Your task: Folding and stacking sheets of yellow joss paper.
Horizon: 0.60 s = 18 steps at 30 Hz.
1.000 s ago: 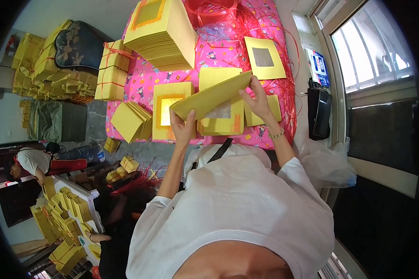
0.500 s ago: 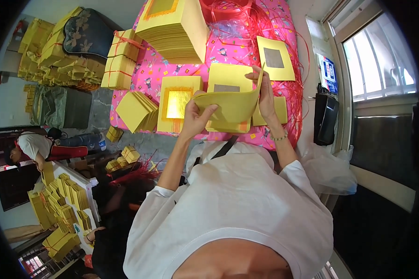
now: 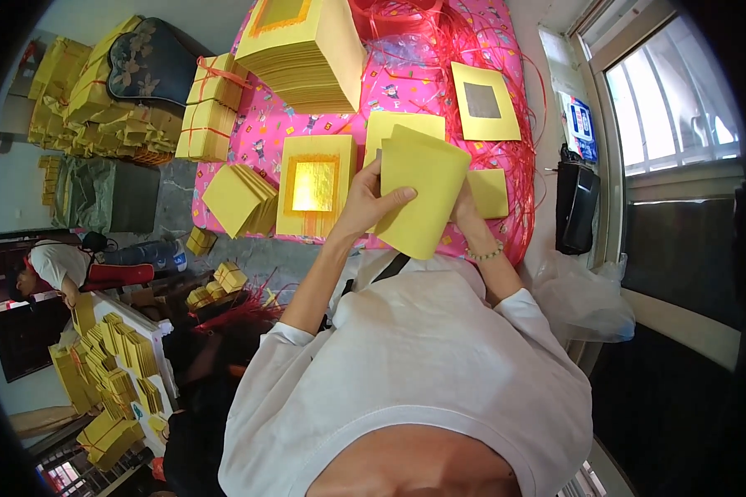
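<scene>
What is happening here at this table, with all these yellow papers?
A person in a white shirt holds a bundle of yellow paper sheets up in both hands, the left hand at its left edge and the right hand mostly hidden behind it. Below lies a pink cloth with more yellow stacks, one topped with gold foil, and loose red string.

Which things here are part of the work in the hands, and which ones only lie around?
In hand:
left hand
right hand
sheaf of yellow paper
gold-foil stack

Lying about:
tall paper stack
red string
black bag
tied bundles
</scene>
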Available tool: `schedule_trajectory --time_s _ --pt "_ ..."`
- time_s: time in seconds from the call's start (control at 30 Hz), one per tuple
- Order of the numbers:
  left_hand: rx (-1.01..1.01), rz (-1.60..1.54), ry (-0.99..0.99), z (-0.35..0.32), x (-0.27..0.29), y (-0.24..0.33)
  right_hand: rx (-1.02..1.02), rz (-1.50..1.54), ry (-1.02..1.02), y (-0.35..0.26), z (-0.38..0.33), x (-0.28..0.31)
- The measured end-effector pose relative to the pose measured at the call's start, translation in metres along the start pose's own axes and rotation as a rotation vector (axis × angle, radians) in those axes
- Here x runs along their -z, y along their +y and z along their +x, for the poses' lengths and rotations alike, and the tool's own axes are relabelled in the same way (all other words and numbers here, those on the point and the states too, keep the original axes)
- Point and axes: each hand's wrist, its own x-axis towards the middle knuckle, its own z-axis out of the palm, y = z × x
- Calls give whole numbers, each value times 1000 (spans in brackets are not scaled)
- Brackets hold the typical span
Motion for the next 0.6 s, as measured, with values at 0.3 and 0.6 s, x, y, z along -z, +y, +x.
schedule_trajectory --time_s 0.3,0.6 --pt "-9 122 229 8 -3 -8 38 0 -61 -57 -18 -27" --pt "207 43 138 13 11 4 -230 140 4 -58 -11 -18"
